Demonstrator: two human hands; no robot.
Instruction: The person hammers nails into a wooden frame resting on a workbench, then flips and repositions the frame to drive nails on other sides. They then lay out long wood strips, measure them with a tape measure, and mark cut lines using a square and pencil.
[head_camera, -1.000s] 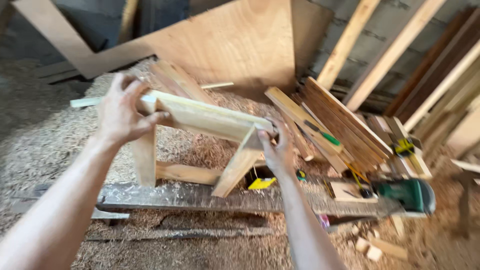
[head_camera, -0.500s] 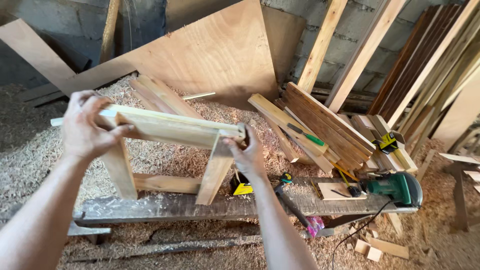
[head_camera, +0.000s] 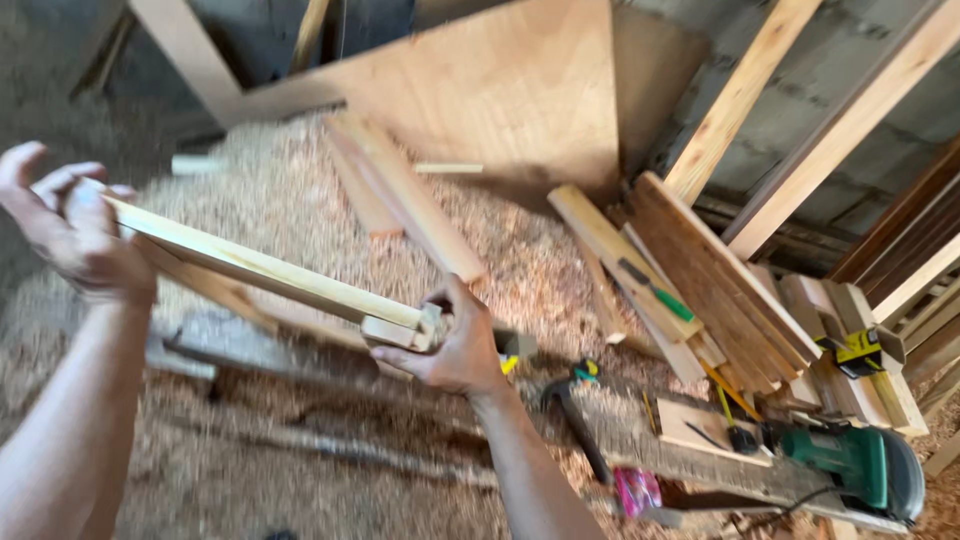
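Observation:
I hold a pale wooden frame (head_camera: 260, 270), made of joined slats, up in the air with both hands. It now lies tilted, with its legs pointing away from me. My left hand (head_camera: 70, 230) grips its far left end. At the right end my right hand (head_camera: 450, 345) is wrapped around the slats' corner. Below the frame a rough grey plank (head_camera: 300, 350) stretches across the sawdust-covered floor (head_camera: 300, 460).
A large plywood sheet (head_camera: 480, 90) leans at the back. Stacked boards (head_camera: 700, 270) and leaning timbers (head_camera: 800, 140) fill the right side. A green power saw (head_camera: 850, 460), a yellow tape measure (head_camera: 860, 350), a green-handled screwdriver (head_camera: 655, 290) and a hammer (head_camera: 570, 410) lie near the plank.
The frame stood with its legs down on the plank; I have lifted and turned it sideways. The view has shifted left and down.

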